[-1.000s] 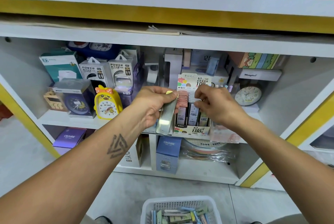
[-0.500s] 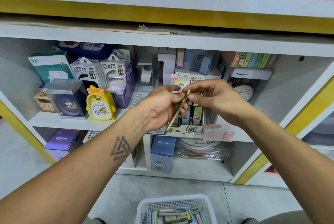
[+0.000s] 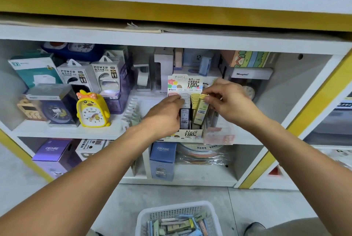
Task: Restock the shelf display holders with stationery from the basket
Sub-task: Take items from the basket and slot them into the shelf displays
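On the shelf (image 3: pixel 62 131) stands the display holder (image 3: pixel 187 133); the basket (image 3: pixel 215 216) sits on the floor below it. The left hand (image 3: pixel 164 115) rests on the holder's left rows, its fingers hidden. The right hand (image 3: pixel 228 102) pinches a yellow lead case (image 3: pixel 200 112), tilted over the holder's right slot. Pushed in askew, the case could jam or topple neighbouring cases.

The display holder (image 3: pixel 187 134) looks like printed cardboard, matt, and the yellow lead case (image 3: pixel 200 112) standing in it is smooth, slightly glossy plastic. The basket (image 3: pixel 172 213) on the floor is white perforated plastic. The yellow duck clock (image 3: pixel 92 110) has a shiny plastic shell. The power bank boxes (image 3: pixel 86 75) show clear glossy plastic fronts. The shelf (image 3: pixel 62 131) is smooth white board; the floor (image 3: pixel 122 199) is dull grey.
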Tool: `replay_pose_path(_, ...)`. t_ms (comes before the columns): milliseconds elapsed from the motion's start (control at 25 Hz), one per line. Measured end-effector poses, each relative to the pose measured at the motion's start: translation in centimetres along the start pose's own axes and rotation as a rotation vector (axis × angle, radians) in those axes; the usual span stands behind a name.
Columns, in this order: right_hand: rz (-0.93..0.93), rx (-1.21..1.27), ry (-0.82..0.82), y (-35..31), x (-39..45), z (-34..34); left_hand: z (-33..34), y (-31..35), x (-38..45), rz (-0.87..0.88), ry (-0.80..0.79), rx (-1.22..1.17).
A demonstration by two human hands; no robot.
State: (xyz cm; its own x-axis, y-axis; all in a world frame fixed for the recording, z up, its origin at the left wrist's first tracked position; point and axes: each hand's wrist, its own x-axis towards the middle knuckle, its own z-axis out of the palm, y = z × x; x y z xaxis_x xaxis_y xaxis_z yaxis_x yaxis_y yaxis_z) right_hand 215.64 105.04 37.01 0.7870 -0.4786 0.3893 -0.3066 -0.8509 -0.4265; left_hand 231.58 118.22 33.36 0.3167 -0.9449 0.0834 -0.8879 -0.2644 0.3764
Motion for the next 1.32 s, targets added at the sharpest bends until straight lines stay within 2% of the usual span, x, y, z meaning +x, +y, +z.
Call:
replay_pose_path(80, -0.061, -0.071, -0.021, 0.1, 0.0, 0.5, 0.6, 0.1, 0.1, 0.010, -0.058, 0.087)
replay_pose_path(240, -0.107, -0.188, -0.057, 0.2, 0.0, 1.1, 0.6, 0.0, 0.3, 0.027, -0.062, 0.151)
replay_pose_path(360, -0.125, -0.209, -0.012, 0.0, 0.1, 1.0, 0.3, 0.2, 0.0, 0.031, -0.066, 0.161)
replay_pose_path(440, -0.134, -0.205, 0.013, -0.7, 0.0, 0.8, 0.1, 0.4, -0.5, 0.061, 0.003, 0.145)
replay_pose_path(520, -0.144, -0.171, 0.023, -1.9, -0.8, 1.1, -0.2, 0.7, -1.5, 0.116, 0.151, 0.112)
replay_pose_path(600, -0.140, -0.125, -0.026, -3.0, -2.5, 2.5, 0.4, 0.9, -3.1, 0.135, 0.255, 0.100)
replay_pose_path(640, -0.126, -0.108, -0.086, -3.3, -3.7, 3.7, 1.1, 1.0, -4.0, 0.108, 0.220, 0.100)
replay_pose_path(680, -0.099, -0.103, -0.181, -3.2, -5.1, 5.4, 2.3, 0.9, -4.9, 0.070, 0.120, 0.106)
replay_pose_path(840, 0.076, -0.256, -0.756, -1.1, -12.8, 13.8, 10.7, -1.6, -9.4, 0.003, -0.497, 0.220)
replay_pose_path(960, 0.222, -0.259, -1.023, 1.4, -19.4, 19.7, 18.2, -4.2, -13.9, -0.100, -0.755, 0.241)
replay_pose_path(1080, 0.293, -0.261, -1.172, 4.1, -24.8, 24.0, 24.8, -5.8, -17.3, -0.167, -0.884, 0.169)
replay_pose_path(1320, 0.429, -0.253, -1.207, 8.3, -30.8, 28.0, 33.7, -8.2, -20.9, -0.267, -0.896, 0.033)
